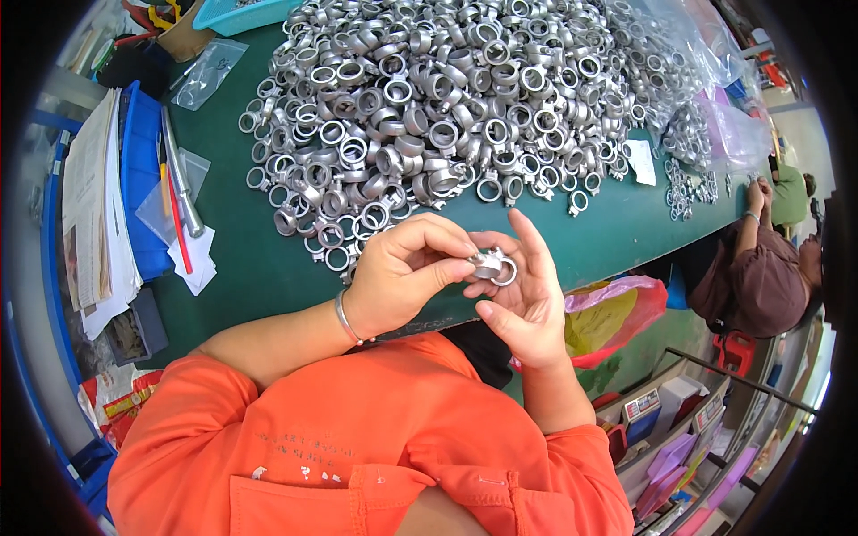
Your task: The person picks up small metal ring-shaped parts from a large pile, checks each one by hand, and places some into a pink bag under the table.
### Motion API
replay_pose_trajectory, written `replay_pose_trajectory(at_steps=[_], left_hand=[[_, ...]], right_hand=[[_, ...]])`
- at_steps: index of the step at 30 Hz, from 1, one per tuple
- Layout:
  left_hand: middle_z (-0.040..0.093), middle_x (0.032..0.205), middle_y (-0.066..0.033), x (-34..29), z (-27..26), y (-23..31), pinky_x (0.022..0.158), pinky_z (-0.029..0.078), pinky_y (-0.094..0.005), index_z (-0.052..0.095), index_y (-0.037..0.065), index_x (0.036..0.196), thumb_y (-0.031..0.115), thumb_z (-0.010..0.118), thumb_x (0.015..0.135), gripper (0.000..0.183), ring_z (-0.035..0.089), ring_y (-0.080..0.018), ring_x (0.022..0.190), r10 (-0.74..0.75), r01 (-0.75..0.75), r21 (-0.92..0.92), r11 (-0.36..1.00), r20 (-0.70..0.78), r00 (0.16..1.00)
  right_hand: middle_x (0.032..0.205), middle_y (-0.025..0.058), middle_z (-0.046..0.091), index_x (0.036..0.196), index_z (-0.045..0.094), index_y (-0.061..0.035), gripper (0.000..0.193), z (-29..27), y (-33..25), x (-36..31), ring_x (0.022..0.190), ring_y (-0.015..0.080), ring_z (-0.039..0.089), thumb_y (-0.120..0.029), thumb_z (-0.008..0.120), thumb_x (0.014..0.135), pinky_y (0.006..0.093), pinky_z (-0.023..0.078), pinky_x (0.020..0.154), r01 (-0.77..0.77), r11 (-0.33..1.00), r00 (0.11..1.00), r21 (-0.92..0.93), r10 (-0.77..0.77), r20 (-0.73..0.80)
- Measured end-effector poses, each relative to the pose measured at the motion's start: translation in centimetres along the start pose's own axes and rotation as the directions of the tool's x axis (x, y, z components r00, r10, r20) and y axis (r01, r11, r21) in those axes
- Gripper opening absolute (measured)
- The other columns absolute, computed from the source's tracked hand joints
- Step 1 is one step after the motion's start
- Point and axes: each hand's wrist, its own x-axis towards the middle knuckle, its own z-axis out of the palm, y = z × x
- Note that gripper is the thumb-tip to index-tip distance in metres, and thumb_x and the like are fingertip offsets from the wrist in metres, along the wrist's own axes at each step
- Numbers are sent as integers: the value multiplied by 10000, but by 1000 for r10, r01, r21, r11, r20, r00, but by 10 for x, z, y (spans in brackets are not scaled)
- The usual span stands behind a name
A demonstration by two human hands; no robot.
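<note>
My left hand [407,263] is closed, its thumb and forefinger pinching a silver metal ring clamp [487,266] by the small lug on its side. Just beside it, my right hand [525,304] is spread, palm up, with thumb and forefinger wide apart. The clamp's round band lies against the right hand's fingers; whether a second ring overlaps it, I cannot tell. Beyond both hands, a large heap of similar ring clamps [438,134] covers much of the green tabletop [214,295].
At the left are a blue tray [143,179], stacked papers [89,205], a metal rod [181,179] and a red pen [179,232]. A pink plastic bag [617,322] hangs below the table edge. Another person [751,259] sits at the far right near smaller parts [688,188].
</note>
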Motion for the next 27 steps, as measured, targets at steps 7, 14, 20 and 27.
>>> replay_pose_trajectory(at_steps=[7,14,20,27], left_hand=[[546,905,-84,0,1,3,682,494,-242,558,-39,881,-21,587,809,80,567,-126,776,-89,87,-101,991,-20,996],[550,895,-84,-3,3,5,683,506,-244,561,-43,873,-20,588,809,73,577,-128,772,-121,117,-130,985,-25,992],[557,869,-72,-4,3,3,642,492,-228,562,-41,871,-26,583,810,66,575,-112,724,-147,147,-19,989,25,989],[578,782,-73,-3,5,12,566,479,-225,553,-16,931,18,529,850,91,556,-110,620,-276,281,52,958,-75,958]], right_hand=[[1243,176,378,1392,106,-70,806,-2,1,-1,1004,219,521,142,485,713,287,454,811,-42,997,999,58,43,-11],[1208,170,400,1388,106,-66,795,1,2,-1,991,220,537,139,514,736,279,477,792,-21,996,1000,89,21,4],[1190,140,413,1250,364,11,510,-2,9,-2,991,208,539,108,542,782,283,492,797,28,999,999,23,-28,17],[1016,121,563,1166,458,20,328,-11,6,-2,735,126,567,-43,542,855,251,499,627,-32,989,985,143,56,-166]])
